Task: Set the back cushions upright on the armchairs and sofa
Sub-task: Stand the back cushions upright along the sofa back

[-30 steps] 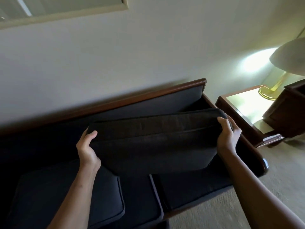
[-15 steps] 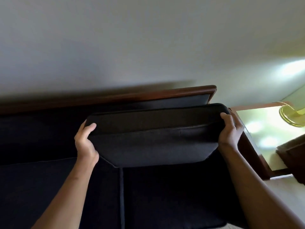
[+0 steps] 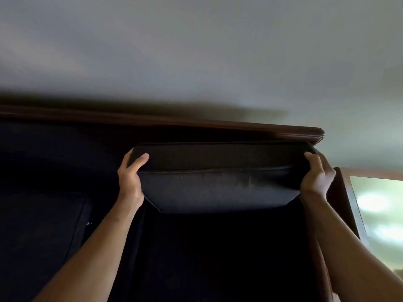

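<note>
Raised since the earlier frame, the back cushion (image 3: 218, 186) now sits just below the sofa's wooden top rail (image 3: 196, 125). Left hand (image 3: 130, 177) and right hand (image 3: 318, 175) clasp its ends; seating it upright appears nearly complete.

A plain pale wall (image 3: 196, 51) fills the upper half of the view, grey-white and unmarked, with soft, uneven light across it. A dark, blurred shadow (image 3: 152, 107) runs along the wall just above the furniture's wooden top rail. At the right edge, beside a dark wooden frame edge (image 3: 351, 203), a glossy pale green surface (image 3: 379, 214) catches bright, hazy white reflections; what it belongs to cannot be told. The lower part of the room is very dim, and most detail there is lost in darkness.
</note>
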`<state>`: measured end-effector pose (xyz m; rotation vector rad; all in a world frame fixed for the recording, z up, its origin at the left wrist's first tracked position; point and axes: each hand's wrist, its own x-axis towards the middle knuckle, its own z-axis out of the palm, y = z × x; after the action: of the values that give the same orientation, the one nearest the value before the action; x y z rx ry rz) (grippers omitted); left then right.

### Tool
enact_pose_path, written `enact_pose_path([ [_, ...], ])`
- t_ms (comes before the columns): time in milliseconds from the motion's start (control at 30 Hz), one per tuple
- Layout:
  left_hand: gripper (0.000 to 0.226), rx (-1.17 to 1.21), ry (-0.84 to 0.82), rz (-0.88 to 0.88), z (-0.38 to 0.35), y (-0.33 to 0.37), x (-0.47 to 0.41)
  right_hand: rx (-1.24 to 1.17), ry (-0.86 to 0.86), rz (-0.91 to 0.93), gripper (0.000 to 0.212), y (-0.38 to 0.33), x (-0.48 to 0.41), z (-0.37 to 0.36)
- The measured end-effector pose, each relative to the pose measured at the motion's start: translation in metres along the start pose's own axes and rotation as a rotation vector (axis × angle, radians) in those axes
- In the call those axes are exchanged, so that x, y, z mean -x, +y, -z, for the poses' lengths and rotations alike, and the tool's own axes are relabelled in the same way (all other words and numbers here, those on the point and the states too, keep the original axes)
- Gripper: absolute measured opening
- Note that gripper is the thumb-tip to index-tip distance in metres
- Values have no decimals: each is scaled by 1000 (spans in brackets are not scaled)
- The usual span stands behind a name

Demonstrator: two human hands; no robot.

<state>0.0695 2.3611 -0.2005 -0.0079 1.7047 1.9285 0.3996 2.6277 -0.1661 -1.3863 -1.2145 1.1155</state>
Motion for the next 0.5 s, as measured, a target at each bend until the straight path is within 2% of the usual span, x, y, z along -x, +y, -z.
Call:
enact_pose_path([
  [100, 63, -39, -4, 33, -22, -15, -10, 42, -8, -19, 27, 13, -27, -1],
  [200, 51, -116, 11, 64, -35, -15, -27, 69, -38, -69, 27, 28, -40, -5],
  [300, 53, -228, -18, 45, -50, -21, -38, 114, -10, -103, 25, 51, -43, -1],
  [500, 47, -513, 96, -82, -66, -34, -38, 250, 97, 25, 34, 67, -42, -6],
])
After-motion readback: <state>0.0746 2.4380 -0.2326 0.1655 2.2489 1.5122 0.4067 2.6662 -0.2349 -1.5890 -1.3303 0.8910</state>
